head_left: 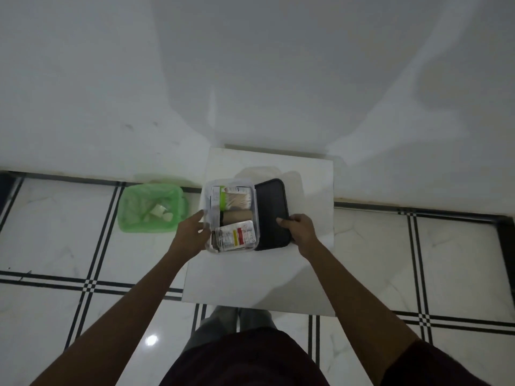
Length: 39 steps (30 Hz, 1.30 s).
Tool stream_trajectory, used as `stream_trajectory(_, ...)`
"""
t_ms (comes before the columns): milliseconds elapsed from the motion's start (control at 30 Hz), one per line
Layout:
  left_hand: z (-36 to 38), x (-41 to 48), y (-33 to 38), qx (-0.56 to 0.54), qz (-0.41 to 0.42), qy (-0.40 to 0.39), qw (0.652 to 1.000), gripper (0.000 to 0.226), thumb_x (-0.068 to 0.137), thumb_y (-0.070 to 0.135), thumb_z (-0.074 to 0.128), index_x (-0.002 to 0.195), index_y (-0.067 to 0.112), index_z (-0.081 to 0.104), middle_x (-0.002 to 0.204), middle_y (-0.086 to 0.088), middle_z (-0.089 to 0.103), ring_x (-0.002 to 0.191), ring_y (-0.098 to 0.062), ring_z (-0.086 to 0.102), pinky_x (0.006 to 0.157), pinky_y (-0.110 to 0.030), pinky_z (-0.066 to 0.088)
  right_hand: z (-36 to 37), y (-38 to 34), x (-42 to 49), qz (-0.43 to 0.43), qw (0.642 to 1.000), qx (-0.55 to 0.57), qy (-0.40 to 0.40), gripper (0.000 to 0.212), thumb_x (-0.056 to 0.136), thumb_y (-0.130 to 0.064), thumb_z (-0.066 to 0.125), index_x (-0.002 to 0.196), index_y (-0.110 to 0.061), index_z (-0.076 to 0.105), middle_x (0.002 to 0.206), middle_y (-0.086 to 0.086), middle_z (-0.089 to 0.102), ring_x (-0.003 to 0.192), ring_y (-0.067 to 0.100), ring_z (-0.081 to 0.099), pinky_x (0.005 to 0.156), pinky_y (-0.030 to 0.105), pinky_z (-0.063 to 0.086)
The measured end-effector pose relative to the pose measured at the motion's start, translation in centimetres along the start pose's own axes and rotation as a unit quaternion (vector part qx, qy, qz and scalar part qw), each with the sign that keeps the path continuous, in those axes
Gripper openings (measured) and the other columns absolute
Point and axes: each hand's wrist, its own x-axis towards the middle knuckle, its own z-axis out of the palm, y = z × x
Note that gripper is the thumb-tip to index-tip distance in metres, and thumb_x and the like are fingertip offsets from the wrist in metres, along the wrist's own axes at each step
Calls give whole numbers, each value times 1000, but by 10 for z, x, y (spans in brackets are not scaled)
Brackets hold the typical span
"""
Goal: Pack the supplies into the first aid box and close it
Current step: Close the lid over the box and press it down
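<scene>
A clear plastic first aid box (207,199) stands open on a small white table (259,277). Inside it lie a pack of cotton swabs (237,200) at the far end, a brown bandage roll (237,217) in the middle and a medicine packet (237,235) at the near end. The black lid (271,207) lies flat on the table, touching the box's right side. My left hand (192,235) rests against the box's left wall. My right hand (299,229) grips the lid's near right edge, fingers on top.
A green bin (133,224) lined with a green bag, holding a few white scraps, stands on the tiled floor left of the table. A white wall rises just behind the table. My legs are at the table's near edge.
</scene>
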Motion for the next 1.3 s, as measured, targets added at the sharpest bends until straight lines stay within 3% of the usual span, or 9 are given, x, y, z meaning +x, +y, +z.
stream_trajectory(100, 7, 1, 9, 14, 30, -17, 999, 40, 90, -2, 50, 130, 3, 51, 97, -13, 68, 74, -36, 66, 63, -59, 56, -12, -32, -23, -91, 994, -57, 6, 32, 82, -11, 68, 112, -8, 57, 97, 7, 60, 79, 14, 58, 67, 25, 49)
stream_trajectory(300, 30, 5, 17, -62, 3, -60, 996, 37, 91, 9, 55, 128, 17, 54, 92, -15, 70, 74, -29, 65, 68, -53, 59, 28, -52, -68, -316, 922, -220, 35, 26, 82, -18, 64, 106, -14, 56, 70, -3, 63, 52, 11, 59, 50, 25, 50)
stream_trajectory(467, 32, 4, 22, -194, -79, -73, 975, 35, 94, 30, 54, 129, 27, 56, 111, -9, 69, 97, -24, 68, 67, -38, 60, 87, -24, -69, -404, 856, -317, 51, 32, 87, -28, 57, 114, -11, 53, 94, 8, 69, 86, 24, 65, 90, 46, 51)
stream_trajectory(533, 29, 5, 20, -212, -73, -46, 973, 37, 93, 32, 56, 130, 30, 55, 113, -8, 67, 104, -22, 65, 69, -35, 59, 100, -18, -67, -396, 848, -351, 29, 36, 86, -24, 58, 118, -9, 52, 102, 10, 69, 98, 27, 64, 105, 53, 38)
stream_trajectory(633, 28, 5, 16, -203, -38, -25, 978, 38, 86, 36, 64, 124, 32, 60, 110, -5, 69, 107, -20, 63, 81, -43, 57, 101, -21, -69, -389, 869, -304, -29, 18, 87, -19, 56, 103, -10, 56, 88, 8, 67, 86, 22, 62, 95, 51, 46)
stream_trajectory(800, 35, 1, 17, -131, 15, 30, 991, 32, 72, 44, 71, 99, 56, 60, 82, -1, 71, 85, -22, 68, 74, -45, 59, 52, -26, -57, -300, 890, -275, 203, 22, 88, -17, 61, 107, -5, 59, 105, 13, 62, 98, 25, 56, 78, 31, 54)
stream_trajectory(900, 40, 0, 17, -110, 28, 48, 992, 37, 77, 33, 72, 110, 44, 62, 75, -2, 69, 78, -27, 66, 75, -48, 58, 23, -25, -40, -170, 925, -307, 146, 28, 88, -25, 66, 102, -1, 66, 101, 14, 68, 89, 25, 63, 72, 21, 43)
stream_trajectory(1033, 41, 4, 19, -39, 38, 89, 994, 33, 83, 24, 69, 115, 17, 68, 75, -4, 65, 73, -23, 61, 80, -43, 55, 20, -20, -37, -196, 916, -331, 112, 29, 86, -28, 68, 83, 1, 71, 80, 14, 72, 60, 16, 53, 50, 9, 31)
stream_trajectory(1300, 47, 9, 15, -45, 23, 103, 993, 32, 85, 25, 67, 114, 12, 69, 81, -13, 68, 75, -31, 66, 76, -46, 57, 33, -11, -30, -197, 932, -271, 142, 22, 88, -23, 65, 84, -2, 58, 85, 13, 64, 70, 19, 53, 58, 18, 36)
